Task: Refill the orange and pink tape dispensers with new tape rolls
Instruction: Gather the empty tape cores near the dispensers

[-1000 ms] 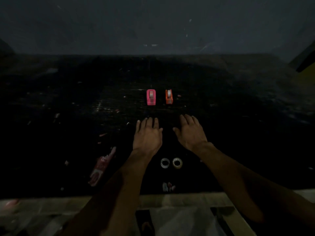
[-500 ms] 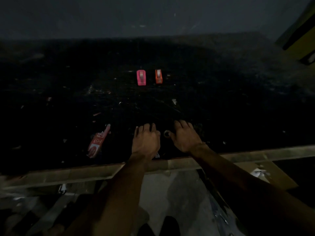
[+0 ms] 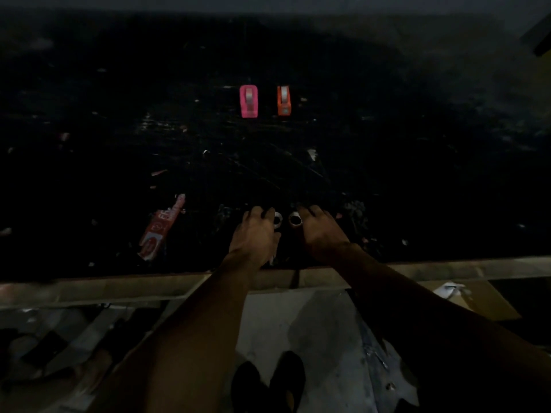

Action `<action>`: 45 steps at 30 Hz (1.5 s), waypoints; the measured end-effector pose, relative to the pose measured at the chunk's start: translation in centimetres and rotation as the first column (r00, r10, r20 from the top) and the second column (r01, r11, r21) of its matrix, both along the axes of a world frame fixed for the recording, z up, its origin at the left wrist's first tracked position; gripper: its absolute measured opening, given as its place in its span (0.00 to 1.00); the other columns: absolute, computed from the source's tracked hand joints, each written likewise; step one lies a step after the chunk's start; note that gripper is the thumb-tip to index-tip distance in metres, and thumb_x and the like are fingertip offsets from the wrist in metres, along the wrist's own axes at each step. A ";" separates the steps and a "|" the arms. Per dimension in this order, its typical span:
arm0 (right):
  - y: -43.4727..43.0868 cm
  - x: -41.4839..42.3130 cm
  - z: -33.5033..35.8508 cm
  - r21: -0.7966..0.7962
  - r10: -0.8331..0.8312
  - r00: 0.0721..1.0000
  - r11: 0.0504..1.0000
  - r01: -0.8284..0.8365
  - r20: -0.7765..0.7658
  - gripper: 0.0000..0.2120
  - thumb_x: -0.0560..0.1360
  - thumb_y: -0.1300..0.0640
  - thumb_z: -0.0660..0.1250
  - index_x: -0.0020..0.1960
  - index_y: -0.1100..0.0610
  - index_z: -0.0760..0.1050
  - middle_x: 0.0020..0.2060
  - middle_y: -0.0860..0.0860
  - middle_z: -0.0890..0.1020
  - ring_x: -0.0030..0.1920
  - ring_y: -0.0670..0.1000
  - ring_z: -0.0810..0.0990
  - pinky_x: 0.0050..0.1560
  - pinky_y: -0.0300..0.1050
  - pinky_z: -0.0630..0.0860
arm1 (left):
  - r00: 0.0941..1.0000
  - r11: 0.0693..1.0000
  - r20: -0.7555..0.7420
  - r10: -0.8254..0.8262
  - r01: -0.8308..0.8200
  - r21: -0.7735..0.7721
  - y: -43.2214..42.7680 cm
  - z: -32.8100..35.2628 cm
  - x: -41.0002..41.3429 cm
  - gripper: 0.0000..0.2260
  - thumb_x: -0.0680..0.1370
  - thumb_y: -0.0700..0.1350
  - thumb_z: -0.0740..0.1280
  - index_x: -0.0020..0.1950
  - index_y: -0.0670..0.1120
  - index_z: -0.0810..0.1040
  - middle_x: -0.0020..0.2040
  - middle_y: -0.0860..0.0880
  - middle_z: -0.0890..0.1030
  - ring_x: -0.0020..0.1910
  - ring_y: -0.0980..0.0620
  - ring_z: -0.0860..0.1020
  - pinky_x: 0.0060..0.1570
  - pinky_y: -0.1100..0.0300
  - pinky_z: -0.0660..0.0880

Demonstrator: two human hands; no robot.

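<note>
Head view: tape is seen in pink dispenser (image 3: pixel 249 101) and orange dispenser (image 3: pixel 284 100); round rolls (image 3: pixel 295 221) are touched by left hand (image 3: pixel 256 234) and right hand (image 3: pixel 320 231), grip unclear.

Dark, scuffed worktop (image 3: pixel 417 174). Pink dispenser (image 3: pixel 249 101) and orange dispenser (image 3: pixel 284 100) sit side by side at the back, not touching. Left tape roll (image 3: pixel 278 219) and right tape roll (image 3: pixel 295 221) near front edge. Red wrapper (image 3: pixel 161 228) front-left. Small scraps (image 3: pixel 311 155) scattered.
</note>
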State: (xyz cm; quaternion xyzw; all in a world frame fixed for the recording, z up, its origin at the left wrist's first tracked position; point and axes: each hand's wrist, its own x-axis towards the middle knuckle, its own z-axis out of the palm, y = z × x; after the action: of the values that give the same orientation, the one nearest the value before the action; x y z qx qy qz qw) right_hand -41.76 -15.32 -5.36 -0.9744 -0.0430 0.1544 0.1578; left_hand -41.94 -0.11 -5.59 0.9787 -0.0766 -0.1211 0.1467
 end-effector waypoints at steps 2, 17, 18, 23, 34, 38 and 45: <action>-0.1 0.5 -0.4 -0.017 0.037 0.999 0.999 -0.037 -0.021 0.28 0.77 0.51 0.58 0.73 0.61 0.58 0.69 0.62 0.66 0.66 0.64 0.67 0.66 0.54 0.66 | 1.000 1.000 -0.018 0.013 -0.013 -0.006 -0.2 -0.4 0.5 0.26 0.78 0.49 0.63 0.75 0.45 0.61 0.69 0.40 0.66 0.68 0.40 0.67 0.66 0.49 0.70; 1.1 6.0 5.5 -0.001 0.020 0.998 1.000 -0.020 0.056 0.22 0.75 0.50 0.63 0.64 0.63 0.69 0.63 0.61 0.70 0.63 0.63 0.71 0.64 0.54 0.71 | 0.983 0.989 0.123 0.136 -0.142 0.042 1.9 5.0 4.7 0.20 0.75 0.46 0.66 0.66 0.42 0.69 0.64 0.41 0.72 0.61 0.41 0.74 0.57 0.50 0.73; 1.6 6.9 6.5 -0.002 0.023 0.996 1.000 -0.023 0.081 0.22 0.75 0.50 0.63 0.64 0.62 0.69 0.63 0.61 0.70 0.63 0.63 0.71 0.64 0.54 0.71 | 0.979 0.988 0.146 0.142 -0.150 0.039 2.6 5.9 5.5 0.20 0.75 0.45 0.66 0.65 0.42 0.69 0.63 0.41 0.72 0.61 0.41 0.74 0.57 0.50 0.73; 5.2 11.9 10.6 -0.009 0.050 0.982 0.999 -0.049 0.179 0.21 0.76 0.50 0.63 0.63 0.62 0.70 0.62 0.60 0.71 0.61 0.62 0.73 0.61 0.52 0.70 | 0.952 0.978 0.230 0.201 -0.208 0.007 6.5 10.2 10.9 0.19 0.75 0.44 0.67 0.65 0.42 0.69 0.64 0.41 0.71 0.61 0.41 0.74 0.57 0.49 0.73; 14.4 24.1 12.2 0.010 0.026 0.978 1.000 -0.029 0.209 0.20 0.75 0.51 0.63 0.62 0.61 0.70 0.64 0.62 0.71 0.58 0.61 0.75 0.59 0.54 0.74 | 0.951 0.983 0.255 0.172 -0.184 0.024 15.8 12.5 24.1 0.20 0.76 0.45 0.66 0.66 0.43 0.68 0.64 0.41 0.71 0.61 0.42 0.74 0.56 0.50 0.73; 16.5 27.4 11.1 -0.005 0.022 0.989 1.000 -0.021 0.146 0.20 0.75 0.52 0.64 0.63 0.61 0.70 0.64 0.62 0.69 0.59 0.62 0.75 0.59 0.52 0.73 | 0.966 0.985 0.192 0.172 -0.175 0.002 17.7 11.2 28.0 0.19 0.76 0.44 0.66 0.66 0.44 0.68 0.65 0.41 0.70 0.61 0.41 0.74 0.55 0.49 0.74; 18.3 32.8 8.4 -0.054 0.031 0.999 0.998 -0.030 0.019 0.16 0.78 0.56 0.61 0.62 0.63 0.71 0.63 0.62 0.71 0.64 0.60 0.70 0.64 0.53 0.70 | 0.989 0.991 0.059 0.136 -0.135 -0.019 18.9 7.1 33.7 0.19 0.77 0.44 0.65 0.67 0.45 0.68 0.65 0.42 0.70 0.62 0.40 0.74 0.58 0.48 0.73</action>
State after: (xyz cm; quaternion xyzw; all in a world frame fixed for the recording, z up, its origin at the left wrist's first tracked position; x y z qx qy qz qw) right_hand -9.01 3.03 3.09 -0.9790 -0.0552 0.1480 0.1287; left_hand -8.21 18.80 1.51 0.9838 -0.0150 -0.0805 0.1597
